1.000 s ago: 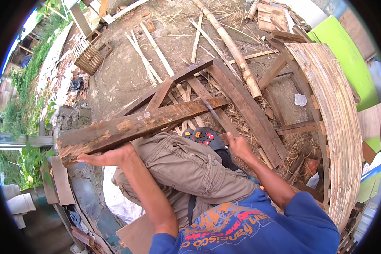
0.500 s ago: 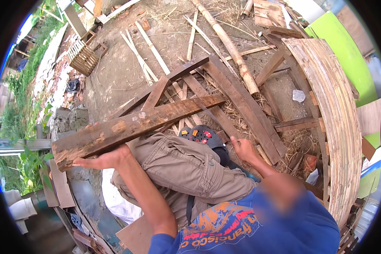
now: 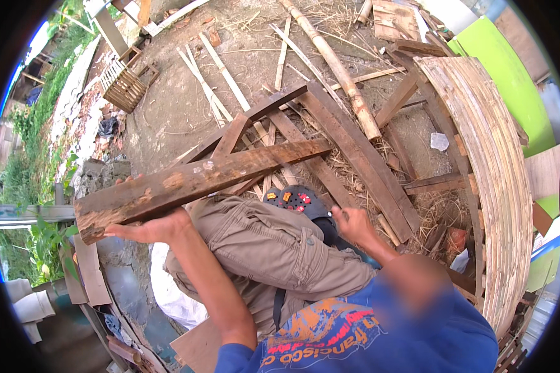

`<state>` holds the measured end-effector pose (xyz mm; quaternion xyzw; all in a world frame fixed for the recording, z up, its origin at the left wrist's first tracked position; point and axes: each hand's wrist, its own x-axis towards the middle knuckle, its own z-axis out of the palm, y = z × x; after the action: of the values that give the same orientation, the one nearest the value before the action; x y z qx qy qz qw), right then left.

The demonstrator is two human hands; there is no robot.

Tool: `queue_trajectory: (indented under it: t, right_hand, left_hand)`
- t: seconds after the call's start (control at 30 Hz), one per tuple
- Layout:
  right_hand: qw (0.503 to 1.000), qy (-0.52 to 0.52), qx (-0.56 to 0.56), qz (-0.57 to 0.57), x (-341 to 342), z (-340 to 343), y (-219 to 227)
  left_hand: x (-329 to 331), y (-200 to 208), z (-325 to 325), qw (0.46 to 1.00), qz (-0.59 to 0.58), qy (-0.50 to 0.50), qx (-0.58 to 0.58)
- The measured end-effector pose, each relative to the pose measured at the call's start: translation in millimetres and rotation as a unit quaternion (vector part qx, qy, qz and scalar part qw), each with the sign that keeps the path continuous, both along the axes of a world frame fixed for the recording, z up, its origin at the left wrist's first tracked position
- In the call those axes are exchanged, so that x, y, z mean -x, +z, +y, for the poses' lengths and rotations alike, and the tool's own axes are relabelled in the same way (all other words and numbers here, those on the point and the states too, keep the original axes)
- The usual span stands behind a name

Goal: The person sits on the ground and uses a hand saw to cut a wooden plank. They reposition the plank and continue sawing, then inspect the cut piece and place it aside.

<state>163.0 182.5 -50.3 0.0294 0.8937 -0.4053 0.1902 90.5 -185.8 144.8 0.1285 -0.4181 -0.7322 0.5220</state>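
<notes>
My left hand [image 3: 158, 227] grips a thick, rough-faced wooden beam [image 3: 196, 180] near its left end. The palm lies under it, and fingertips show past its far edge. The beam slants up to the right above my bent knee, its far end over a wooden frame [image 3: 354, 155] of dark planks on the ground. Close to my right knee, my right hand [image 3: 354, 225] is closed, thumb on top; whatever it holds, if anything, I cannot make out. Beyond it is a dark clog [image 3: 297, 198] with red and yellow charms on my foot.
A bench of bamboo slats [image 3: 479, 180] stands on the right. Across the dirt lie a bamboo pole [image 3: 333, 62] and several thin strips [image 3: 224, 68]. At the far left is a slatted crate [image 3: 123, 86]; a low concrete block [image 3: 102, 180] sits nearer.
My right hand has shifted slightly and its fingers have curled in more. The beam's left end has moved a little up and left, with my left hand still on it.
</notes>
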Motion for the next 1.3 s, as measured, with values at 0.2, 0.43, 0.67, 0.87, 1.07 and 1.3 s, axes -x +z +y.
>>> queue_trajectory:
  t: [0.2, 0.43, 0.67, 0.87, 1.07, 1.3]
  right_hand:
    - [1.0, -0.002, -0.001, 0.008, 3.5, 1.0, -5.4]
    - [0.999, -0.016, -0.04, -0.012, 25.8, -3.1, -21.6]
    - [0.999, -0.027, -0.032, -0.024, 36.6, 4.1, -28.5]
    - [0.997, 0.008, -0.058, -0.041, 43.7, 9.6, -18.0]
    - [0.999, 0.049, -0.007, 0.022, 39.3, -6.4, -6.7]
    - [0.995, 0.069, -0.047, 0.054, 59.2, -1.4, -6.0]
  left_hand:
    - [8.7, 2.7, 5.6, 0.999, 0.001, 0.042, 0.01]
    - [0.8, 0.9, 9.7, 0.999, 0.006, 0.03, -0.009]
    - [-2.0, -1.9, 8.0, 1.0, 0.008, 0.017, -0.017]
    - [-2.6, 3.6, 12.1, 0.999, -0.003, 0.029, -0.027]
    - [-7.5, -3.4, 9.0, 0.999, -0.006, 0.038, -0.028]
    - [-3.2, -2.4, 6.0, 0.999, 0.017, 0.043, -0.019]
